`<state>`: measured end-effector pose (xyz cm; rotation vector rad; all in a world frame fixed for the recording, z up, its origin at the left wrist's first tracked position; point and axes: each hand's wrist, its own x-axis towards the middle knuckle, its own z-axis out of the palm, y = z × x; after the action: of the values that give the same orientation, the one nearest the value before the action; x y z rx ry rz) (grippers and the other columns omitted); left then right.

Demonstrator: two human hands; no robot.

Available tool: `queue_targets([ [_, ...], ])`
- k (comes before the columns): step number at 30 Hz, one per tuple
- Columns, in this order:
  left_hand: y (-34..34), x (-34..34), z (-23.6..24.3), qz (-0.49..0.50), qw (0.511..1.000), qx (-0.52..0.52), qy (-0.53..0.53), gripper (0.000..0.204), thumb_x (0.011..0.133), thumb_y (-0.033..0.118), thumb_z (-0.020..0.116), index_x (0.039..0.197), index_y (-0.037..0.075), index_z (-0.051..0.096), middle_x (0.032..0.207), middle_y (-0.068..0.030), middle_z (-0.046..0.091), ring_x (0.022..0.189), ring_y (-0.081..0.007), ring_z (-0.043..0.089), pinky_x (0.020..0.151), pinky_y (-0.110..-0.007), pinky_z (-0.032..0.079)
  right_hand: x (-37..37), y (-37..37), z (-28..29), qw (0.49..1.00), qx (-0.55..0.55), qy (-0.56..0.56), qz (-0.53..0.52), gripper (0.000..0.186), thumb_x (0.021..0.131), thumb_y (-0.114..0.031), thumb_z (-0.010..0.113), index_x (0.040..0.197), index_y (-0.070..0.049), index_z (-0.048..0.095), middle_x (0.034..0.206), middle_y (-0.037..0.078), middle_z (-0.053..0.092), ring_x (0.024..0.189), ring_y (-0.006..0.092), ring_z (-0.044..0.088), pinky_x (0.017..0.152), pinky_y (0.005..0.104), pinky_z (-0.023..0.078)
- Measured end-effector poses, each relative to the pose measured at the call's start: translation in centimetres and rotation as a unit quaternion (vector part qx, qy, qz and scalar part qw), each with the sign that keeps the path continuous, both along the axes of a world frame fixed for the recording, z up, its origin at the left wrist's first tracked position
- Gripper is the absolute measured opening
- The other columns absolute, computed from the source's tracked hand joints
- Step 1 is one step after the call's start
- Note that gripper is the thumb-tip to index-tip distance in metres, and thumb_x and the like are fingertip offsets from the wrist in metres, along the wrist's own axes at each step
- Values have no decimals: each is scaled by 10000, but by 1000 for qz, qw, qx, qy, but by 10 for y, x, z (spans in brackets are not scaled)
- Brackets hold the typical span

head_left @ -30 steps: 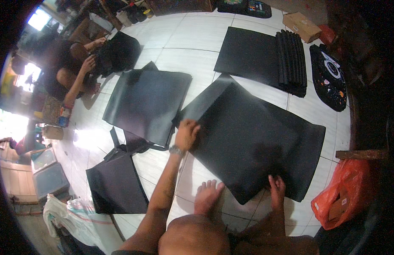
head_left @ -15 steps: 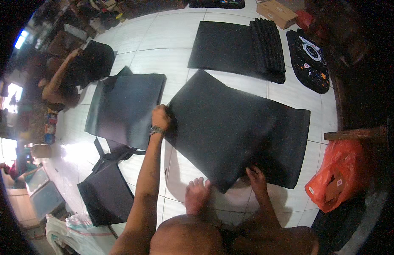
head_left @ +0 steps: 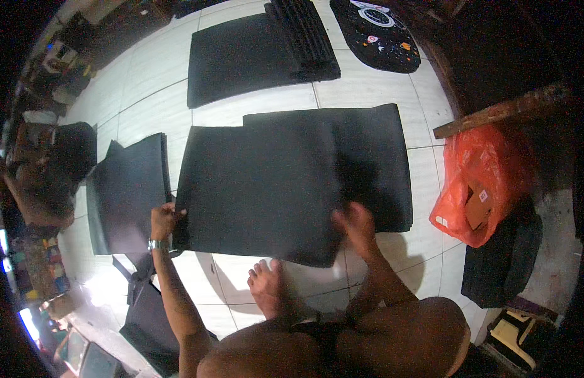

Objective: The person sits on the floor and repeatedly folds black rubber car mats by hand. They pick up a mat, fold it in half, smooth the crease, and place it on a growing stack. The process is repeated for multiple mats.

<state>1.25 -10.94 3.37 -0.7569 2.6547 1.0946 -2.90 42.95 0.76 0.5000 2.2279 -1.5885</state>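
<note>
A large black rectangular sheet [head_left: 260,189] of smooth, flexible material is stretched in front of me, above the tiled floor. My left hand [head_left: 164,223], with a watch on the wrist, pinches its left edge. By its lower right side is my right hand [head_left: 358,232], slightly blurred, thumb and fingers apart. Whether that hand touches the sheet is hard to make out. Under and behind the sheet's right part lies another black sheet [head_left: 377,164]. To the left of my left hand rests a stack of black sheets [head_left: 128,195].
Farther off lie more black sheets [head_left: 241,57], a ribbed folded black bundle [head_left: 301,38] and a black panel with space pictures [head_left: 383,38]. An orange plastic bag [head_left: 474,189] sits right, below a wooden bar [head_left: 499,113]. A strapped black piece [head_left: 150,327] lies lower left. Another person [head_left: 43,189] sits far left.
The held sheet has turned from a slant to nearly square with me, lying more over the other sheet. My right hand has lifted from its lower corner. The view has shifted.
</note>
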Motion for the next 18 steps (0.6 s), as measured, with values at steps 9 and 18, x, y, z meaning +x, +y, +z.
queue_targets([
  [9,9,42,-55,43,996,72,-4,238,894,217,727,983,1,771,850,-73,749,710,-129,675,632,-295,532,-15,39,3,991,131,27,19,412,921,-384,738,962,26,727,888,82,725,811,166,641,773,328,501],
  [18,57,33,-26,91,996,-1,-1,271,851,295,782,911,31,798,831,-93,771,743,-150,704,692,-313,552,-21,65,-22,984,158,70,29,430,914,-423,737,972,3,732,797,17,672,663,103,549,587,280,438],
])
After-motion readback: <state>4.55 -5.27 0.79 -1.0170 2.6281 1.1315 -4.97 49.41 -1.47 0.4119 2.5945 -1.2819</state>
